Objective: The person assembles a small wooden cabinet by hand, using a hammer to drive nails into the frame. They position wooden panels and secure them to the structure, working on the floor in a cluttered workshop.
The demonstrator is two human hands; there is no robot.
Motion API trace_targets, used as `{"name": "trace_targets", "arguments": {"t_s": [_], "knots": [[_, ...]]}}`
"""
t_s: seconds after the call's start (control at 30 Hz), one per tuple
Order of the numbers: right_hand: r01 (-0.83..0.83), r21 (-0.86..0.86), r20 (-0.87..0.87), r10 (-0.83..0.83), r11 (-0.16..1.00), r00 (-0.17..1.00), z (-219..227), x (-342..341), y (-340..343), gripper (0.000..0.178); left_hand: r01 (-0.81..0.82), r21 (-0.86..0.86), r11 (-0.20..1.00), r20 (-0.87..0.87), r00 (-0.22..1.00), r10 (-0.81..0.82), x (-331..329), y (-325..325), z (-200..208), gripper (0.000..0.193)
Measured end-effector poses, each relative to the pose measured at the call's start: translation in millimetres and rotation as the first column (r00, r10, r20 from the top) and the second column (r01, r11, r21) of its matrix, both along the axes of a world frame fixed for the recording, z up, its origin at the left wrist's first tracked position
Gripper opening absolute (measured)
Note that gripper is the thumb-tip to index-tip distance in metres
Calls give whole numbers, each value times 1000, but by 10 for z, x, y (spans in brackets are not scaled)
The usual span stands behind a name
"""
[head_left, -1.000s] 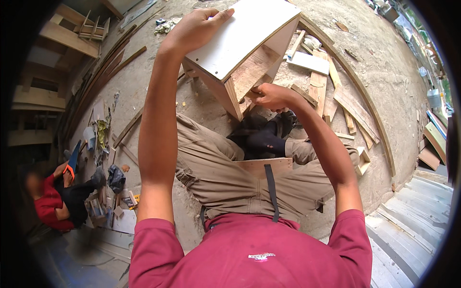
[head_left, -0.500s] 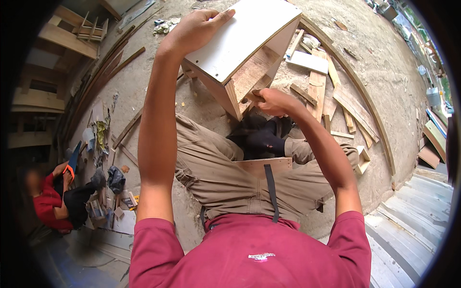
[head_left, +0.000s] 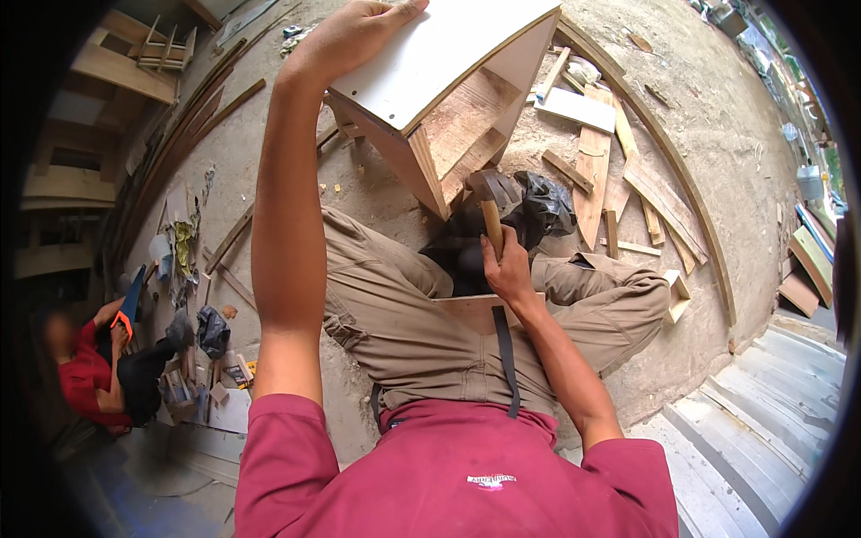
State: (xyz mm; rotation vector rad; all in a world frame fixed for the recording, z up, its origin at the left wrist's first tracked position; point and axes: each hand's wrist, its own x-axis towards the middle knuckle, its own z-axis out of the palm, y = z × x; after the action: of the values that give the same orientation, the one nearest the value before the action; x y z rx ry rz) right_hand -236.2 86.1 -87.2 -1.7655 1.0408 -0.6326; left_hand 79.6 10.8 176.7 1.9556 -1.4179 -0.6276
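An open-fronted wooden box (head_left: 439, 63) with a white top panel stands tilted on the ground before me. My left hand (head_left: 363, 34) grips the left edge of its top, thumb lying on the white face; its other fingers are partly hidden. My right hand (head_left: 510, 269) is closed around the wooden handle of a hammer (head_left: 492, 220), whose dark head is raised just in front of the box's near lower corner, apart from my lap. A black plastic bag (head_left: 543, 204) lies behind the hammer. A wooden board (head_left: 471, 312) rests between my crossed legs.
Several wood offcuts (head_left: 592, 170) lie scattered to the right, beside a long curved-looking strip (head_left: 691, 170). Corrugated metal sheet (head_left: 762, 403) covers the lower right. At the left, a co-worker in red (head_left: 85, 377) sits holding a saw (head_left: 130, 309) near more scraps.
My right hand has drawn back from the box's opening toward me, bringing the hammer into clear view. My left hand and the box have shifted slightly up and left in view.
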Motion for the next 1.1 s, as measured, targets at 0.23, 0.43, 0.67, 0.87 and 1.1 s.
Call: {"name": "trace_targets", "arguments": {"t_s": [0.23, 0.43, 0.67, 0.87, 1.1], "knots": [[-24, -23, 20, 25, 999, 999, 210, 159, -32, 29, -21, -18, 1000, 223, 974, 24, 60, 17, -7, 63], [-84, -81, -16, 83, 993, 996, -48, 191, -16, 28, -82, 90, 993, 215, 975, 62, -122, 69, 203, 66], [-83, -25, -18, 83, 996, 996, 23, 160, -20, 28, -97, 122, 988, 151, 985, 78, -19, 39, 97, 68], [-72, -34, 36, 73, 997, 997, 93, 220, -18, 28, -116, 89, 989, 154, 983, 101, -34, 47, 84, 67], [-108, -47, -99, 103, 993, 990, -208, 128, -32, 25, -133, 106, 985, 118, 986, 121, -78, 60, 147, 69]]}}
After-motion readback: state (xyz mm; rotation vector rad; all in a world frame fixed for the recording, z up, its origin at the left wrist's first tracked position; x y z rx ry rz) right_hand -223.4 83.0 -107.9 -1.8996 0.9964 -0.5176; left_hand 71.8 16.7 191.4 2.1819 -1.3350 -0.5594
